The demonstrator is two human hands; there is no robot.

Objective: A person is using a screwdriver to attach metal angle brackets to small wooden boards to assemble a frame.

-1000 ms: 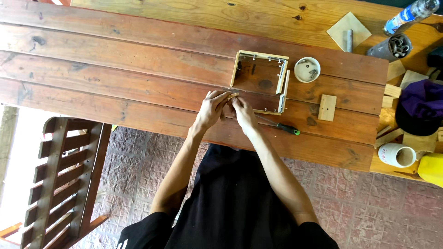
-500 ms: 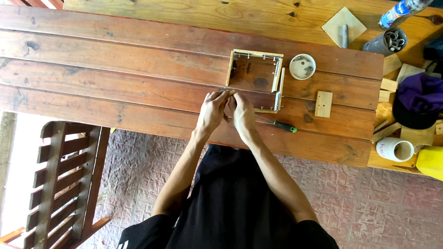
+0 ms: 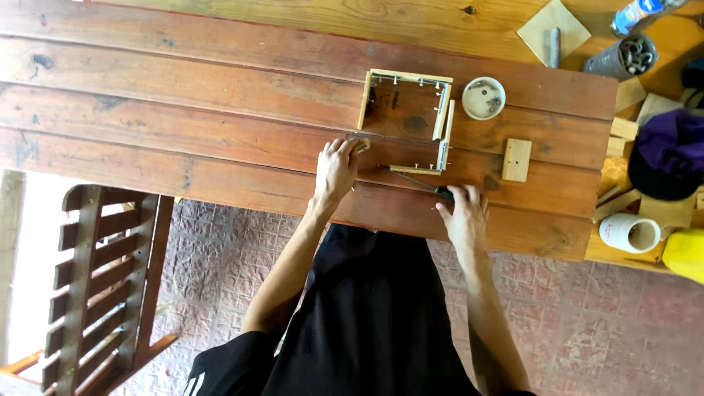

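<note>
While the left hand [image 3: 337, 170] pins a small wood piece [image 3: 361, 145] by the open frame [image 3: 408, 121], the right hand [image 3: 462, 213] closes on the screwdriver [image 3: 429, 187] at the table edge [image 3: 220, 194]. Best: hold the piece steady, grip the handle fully before lifting.

The right hand [image 3: 463, 214] covers most of the screwdriver [image 3: 418, 182]; only its shaft and a bit of dark handle show. A small wooden piece [image 3: 361, 145] lies partly under the left hand [image 3: 336, 167] fingertips. Contents of the white cup [image 3: 484, 97] are too small to identify. The bottle [image 3: 639, 13] and yellow object [image 3: 686, 253] are cut by frame edges.
</note>
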